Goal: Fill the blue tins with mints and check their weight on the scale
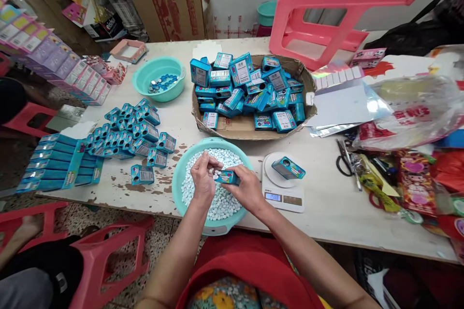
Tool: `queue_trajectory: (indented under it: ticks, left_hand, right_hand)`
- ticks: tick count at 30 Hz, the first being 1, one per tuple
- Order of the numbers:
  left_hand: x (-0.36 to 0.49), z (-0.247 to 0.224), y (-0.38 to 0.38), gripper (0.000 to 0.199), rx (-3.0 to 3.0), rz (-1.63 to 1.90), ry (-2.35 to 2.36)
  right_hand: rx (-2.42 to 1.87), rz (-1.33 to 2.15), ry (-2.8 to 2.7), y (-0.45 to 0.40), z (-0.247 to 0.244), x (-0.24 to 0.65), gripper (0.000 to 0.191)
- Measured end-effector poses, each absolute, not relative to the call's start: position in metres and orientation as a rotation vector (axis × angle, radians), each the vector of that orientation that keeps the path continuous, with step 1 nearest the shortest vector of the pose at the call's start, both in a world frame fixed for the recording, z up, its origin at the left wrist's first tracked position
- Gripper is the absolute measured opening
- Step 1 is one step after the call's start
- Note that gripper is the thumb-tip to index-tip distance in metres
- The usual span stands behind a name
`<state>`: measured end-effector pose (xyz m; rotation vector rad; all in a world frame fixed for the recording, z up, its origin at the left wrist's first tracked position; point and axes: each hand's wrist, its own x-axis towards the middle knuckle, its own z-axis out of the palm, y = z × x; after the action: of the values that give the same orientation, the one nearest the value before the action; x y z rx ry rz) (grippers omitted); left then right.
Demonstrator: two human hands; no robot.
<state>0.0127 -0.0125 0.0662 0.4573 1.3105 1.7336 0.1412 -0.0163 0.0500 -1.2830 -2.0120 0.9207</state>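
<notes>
My right hand (248, 186) grips a small blue candy box (228, 177) over a turquoise basin (177, 186). White mint-like candies (224, 207) fill much of that basin. Cupped at the left end of the box, my left hand (203, 176) has several white candies between its fingers. To the right, another blue candy box (288, 168) lies tilted on a white digital scale (282, 198) with a lit display. Behind the basin, a cardboard tray (232, 130) holds many more blue boxes, piled loosely.
Blue boxes with round holes (123, 128) stand grouped on the left, beside packed display cartons (54, 161). A smaller turquoise bowl (176, 91) holds blue and silver discs. Scissors (343, 157), plastic bags (413, 111) and a pink stool (326, 0) occupy the right side.
</notes>
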Motion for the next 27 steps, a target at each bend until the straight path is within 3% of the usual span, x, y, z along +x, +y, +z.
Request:
queue_trajectory:
  ticks: [9,14,18,21,27]
  left_hand:
    - [0.014,0.076,-0.015,0.038,0.566,1.65,1.182]
    - [-0.022,0.038,-0.009,0.037,0.692,1.584,1.484]
    - [-0.04,-0.022,0.0,0.02,1.315,1.134,1.977]
    - [-0.028,-0.054,0.003,0.022,1.613,0.79,2.156]
    - [-0.003,-0.062,-0.017,0.02,1.637,0.47,2.118]
  right_hand:
    - [-1.253,0.967,-1.96,-0.014,0.043,0.143,0.032]
    - [-1.183,1.062,-1.805,-0.017,0.041,0.161,0.032]
    - [-1.144,1.084,-1.734,-0.026,0.052,0.178,0.034]
    - [-1.138,1.072,-1.757,-0.027,0.054,0.181,0.034]
    - [-1.194,1.014,-1.728,-0.02,0.051,0.175,0.032]
